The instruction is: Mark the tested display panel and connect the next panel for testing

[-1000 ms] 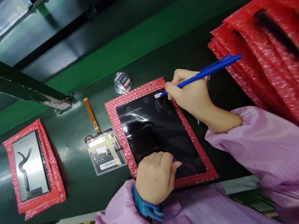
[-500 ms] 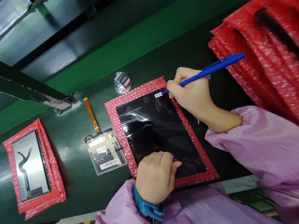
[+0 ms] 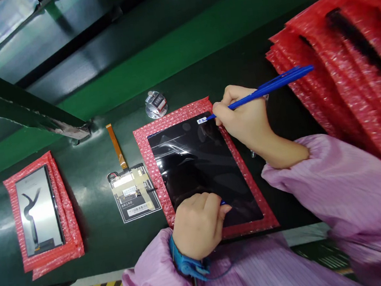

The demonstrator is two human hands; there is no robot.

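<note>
On the left, a shiny grey panel (image 3: pixel 47 214) lay on red bubble wrap (image 3: pixel 70 221); next, a flat board (image 3: pixel 134 193) lay on the green table (image 3: pixel 94 204); the left hand (image 3: pixel 198 224), curled round a small blue thing (image 3: pixel 222 202), rested on the smooth black screen (image 3: pixel 195 156)'s near end; the screen lay long from far to near on a bumpy pink sheet (image 3: pixel 152 165); its white sticker (image 3: pixel 201 120) was far right, nearer the right hand (image 3: pixel 248 120), which pinched a thin blue pen (image 3: pixel 273 85), tip at the sticker.
</note>
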